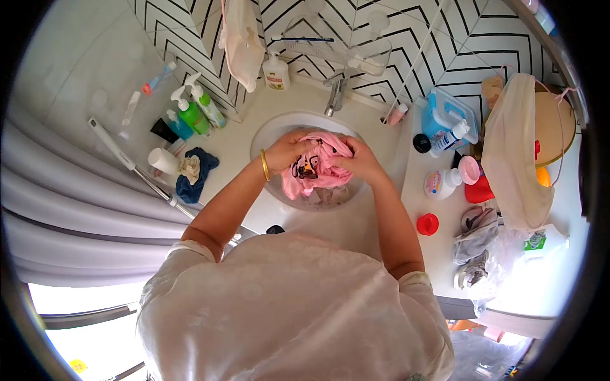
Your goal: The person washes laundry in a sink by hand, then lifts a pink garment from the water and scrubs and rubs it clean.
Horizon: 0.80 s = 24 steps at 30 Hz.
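A bunched pink garment with a dark printed pattern (321,166) is held over the round white sink (262,136). My left hand (284,152), with a yellow bangle at the wrist, grips its left side. On the other side my right hand (363,160) has its fingers closed around the cloth. Below the garment, greyish water (318,200) shows in the basin, with something pale in it that I cannot make out. The chrome faucet (335,95) rises behind the sink.
Pump bottles (192,117) and dark blue cloth (198,174) lie left. A hand-soap bottle (276,71) stands behind the sink. At right are a blue box (438,117), a white bottle (443,183), a red cap (427,223), and grey cloth (476,232). Cream fabric (518,152) hangs there.
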Each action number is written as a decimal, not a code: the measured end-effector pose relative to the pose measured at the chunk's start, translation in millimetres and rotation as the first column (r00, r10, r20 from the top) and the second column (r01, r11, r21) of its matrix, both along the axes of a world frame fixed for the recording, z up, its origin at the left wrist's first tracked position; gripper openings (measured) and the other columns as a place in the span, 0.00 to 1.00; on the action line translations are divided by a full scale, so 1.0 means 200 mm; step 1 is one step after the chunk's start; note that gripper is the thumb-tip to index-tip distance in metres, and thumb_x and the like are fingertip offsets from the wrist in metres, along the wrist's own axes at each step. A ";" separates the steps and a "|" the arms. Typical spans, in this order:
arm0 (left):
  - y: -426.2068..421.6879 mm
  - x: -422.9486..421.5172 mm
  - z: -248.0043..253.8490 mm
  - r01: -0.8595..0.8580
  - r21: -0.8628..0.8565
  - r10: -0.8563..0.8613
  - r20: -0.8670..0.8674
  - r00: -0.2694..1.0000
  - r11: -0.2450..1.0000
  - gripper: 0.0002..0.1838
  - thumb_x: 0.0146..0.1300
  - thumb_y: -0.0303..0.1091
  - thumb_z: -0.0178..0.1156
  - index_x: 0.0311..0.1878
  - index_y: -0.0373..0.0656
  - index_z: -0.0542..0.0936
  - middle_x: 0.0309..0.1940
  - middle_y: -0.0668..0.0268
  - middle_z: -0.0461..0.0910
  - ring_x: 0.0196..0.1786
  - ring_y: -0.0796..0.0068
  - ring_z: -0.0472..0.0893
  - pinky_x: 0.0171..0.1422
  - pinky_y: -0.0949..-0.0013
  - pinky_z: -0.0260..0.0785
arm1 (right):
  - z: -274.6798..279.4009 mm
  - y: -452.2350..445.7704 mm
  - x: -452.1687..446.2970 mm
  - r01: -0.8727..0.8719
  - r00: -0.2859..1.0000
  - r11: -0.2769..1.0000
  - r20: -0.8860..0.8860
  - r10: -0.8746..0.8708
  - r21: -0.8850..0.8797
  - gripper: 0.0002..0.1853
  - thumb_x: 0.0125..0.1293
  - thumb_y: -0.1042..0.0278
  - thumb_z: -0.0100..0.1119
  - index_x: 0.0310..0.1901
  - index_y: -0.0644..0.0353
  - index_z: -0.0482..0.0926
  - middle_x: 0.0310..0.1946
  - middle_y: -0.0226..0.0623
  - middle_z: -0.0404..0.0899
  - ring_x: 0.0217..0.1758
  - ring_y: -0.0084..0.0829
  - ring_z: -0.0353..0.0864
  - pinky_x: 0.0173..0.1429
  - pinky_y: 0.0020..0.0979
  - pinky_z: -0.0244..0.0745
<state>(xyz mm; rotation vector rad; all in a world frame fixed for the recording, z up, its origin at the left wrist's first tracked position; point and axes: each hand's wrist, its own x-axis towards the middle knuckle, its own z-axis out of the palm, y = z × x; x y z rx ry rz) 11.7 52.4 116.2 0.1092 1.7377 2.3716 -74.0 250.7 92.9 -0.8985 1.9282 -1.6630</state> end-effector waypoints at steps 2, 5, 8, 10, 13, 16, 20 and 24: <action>-0.01 0.00 -0.03 -0.053 0.249 0.018 0.142 0.990 0.967 0.17 0.65 0.38 0.51 0.49 0.35 0.72 0.42 0.62 0.78 0.41 0.75 0.79 0.47 0.71 0.73 | 0.01 0.05 0.02 0.033 0.994 0.993 -0.111 -0.020 0.114 0.19 0.46 0.69 0.66 0.41 0.65 0.74 0.36 0.38 0.75 0.38 0.28 0.74 0.44 0.27 0.70; -0.04 0.00 -0.05 -0.085 0.268 0.035 0.187 0.982 0.960 0.17 0.65 0.40 0.49 0.48 0.35 0.72 0.41 0.61 0.78 0.40 0.71 0.80 0.46 0.68 0.74 | -0.03 0.06 0.01 0.133 0.876 0.966 -0.483 -0.010 0.222 0.20 0.45 0.69 0.66 0.40 0.66 0.73 0.35 0.41 0.75 0.39 0.33 0.75 0.44 0.29 0.70; -0.02 0.02 -0.03 -0.120 0.264 0.071 0.188 0.980 0.957 0.17 0.65 0.40 0.49 0.48 0.35 0.72 0.41 0.61 0.78 0.40 0.70 0.80 0.46 0.68 0.74 | -0.05 0.08 0.01 0.230 0.888 0.940 -0.450 -0.097 0.252 0.16 0.48 0.70 0.63 0.39 0.65 0.72 0.37 0.40 0.75 0.40 0.34 0.75 0.44 0.31 0.71; -0.03 0.02 0.01 -0.133 0.239 0.090 0.182 0.979 0.962 0.17 0.66 0.40 0.49 0.48 0.35 0.72 0.41 0.61 0.78 0.39 0.72 0.80 0.45 0.68 0.74 | -0.07 0.09 -0.01 0.172 0.985 0.975 -0.053 -0.166 0.140 0.13 0.52 0.71 0.61 0.39 0.63 0.72 0.39 0.38 0.76 0.41 0.32 0.76 0.45 0.32 0.71; -0.06 0.02 0.01 -0.141 0.085 0.123 0.189 0.974 0.986 0.18 0.66 0.42 0.49 0.47 0.34 0.73 0.39 0.64 0.79 0.38 0.76 0.79 0.43 0.72 0.73 | -0.13 0.10 -0.04 0.148 0.822 0.946 0.568 0.043 -0.287 0.09 0.57 0.70 0.57 0.39 0.60 0.72 0.41 0.35 0.76 0.42 0.29 0.76 0.48 0.32 0.71; -0.07 0.01 0.01 -0.181 -0.324 0.208 0.051 0.977 0.929 0.20 0.66 0.44 0.49 0.44 0.34 0.75 0.35 0.67 0.79 0.36 0.80 0.77 0.41 0.75 0.72 | 0.01 0.08 0.05 0.235 0.720 0.828 0.663 0.203 -0.508 0.08 0.59 0.70 0.56 0.40 0.59 0.72 0.40 0.33 0.76 0.42 0.26 0.75 0.50 0.32 0.72; -0.11 -0.02 -0.08 -0.206 -0.474 0.212 -0.041 0.976 0.856 0.21 0.66 0.46 0.49 0.42 0.34 0.77 0.33 0.69 0.79 0.35 0.82 0.76 0.40 0.77 0.70 | 0.04 0.08 0.05 0.286 0.659 0.802 0.715 0.232 -0.524 0.10 0.60 0.69 0.57 0.41 0.61 0.71 0.39 0.33 0.76 0.40 0.25 0.75 0.50 0.29 0.72; -0.09 0.00 -0.01 -0.242 -0.287 0.268 0.055 0.962 0.927 0.21 0.66 0.47 0.48 0.44 0.36 0.76 0.35 0.66 0.79 0.37 0.79 0.77 0.44 0.74 0.70 | -0.05 0.16 -0.03 0.243 0.726 0.905 0.684 0.069 -0.350 0.11 0.60 0.66 0.59 0.39 0.63 0.73 0.37 0.32 0.76 0.37 0.23 0.75 0.46 0.26 0.71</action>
